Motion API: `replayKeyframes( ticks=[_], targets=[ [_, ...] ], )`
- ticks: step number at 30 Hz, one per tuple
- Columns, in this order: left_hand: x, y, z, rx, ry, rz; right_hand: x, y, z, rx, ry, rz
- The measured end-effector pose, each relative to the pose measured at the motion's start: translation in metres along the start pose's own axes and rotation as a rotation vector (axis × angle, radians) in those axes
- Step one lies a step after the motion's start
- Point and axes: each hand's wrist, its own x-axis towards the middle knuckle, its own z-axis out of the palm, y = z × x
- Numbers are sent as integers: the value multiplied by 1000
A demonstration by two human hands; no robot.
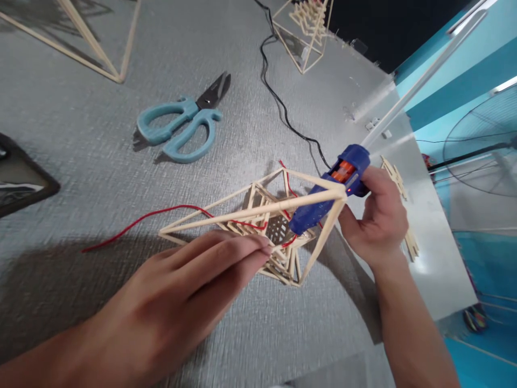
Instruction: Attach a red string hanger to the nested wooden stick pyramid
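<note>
A blue glue gun (323,199) with a long clear glue stick (424,81) sticking out of its back is gripped in my right hand (379,215). Its nozzle end reaches inside a frame of thin wooden sticks (258,209). Fingers pinched together, my left hand (194,291) is at the near side of this frame, on a thin piece by the red string (161,210); the fingertips partly hide what they pinch. The red string runs through the frame and trails out to the left. Inside the frame are stacked short sticks and a dark patterned piece.
Blue-handled scissors (181,126) lie beyond the frame. A black cord (278,97) crosses the table (234,43). Other stick frames stand at the upper left (97,59) and top (302,54). Loose sticks (396,175) lie at right, a dark-edged object (24,180) at left.
</note>
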Motion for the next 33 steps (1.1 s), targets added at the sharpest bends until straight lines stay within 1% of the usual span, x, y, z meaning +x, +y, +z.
replayKeyframes(
  ticks=[7, 15, 26, 29, 33],
  targets=[
    [-2, -1, 1, 11, -15, -5, 0, -1, -2, -20, 0, 29],
    [3, 1, 1, -15, 13, -6, -2, 0, -3, -43, 3, 51],
    [6, 2, -1, -31, 49, -29, -5, 5, -7, 7, -9, 27],
    [8, 3, -1, -38, 63, -38, -5, 7, -8, -17, -11, 24],
    [6, 3, -1, -44, 45, -34, -4, 6, -8, -53, -12, 17]
  ],
)
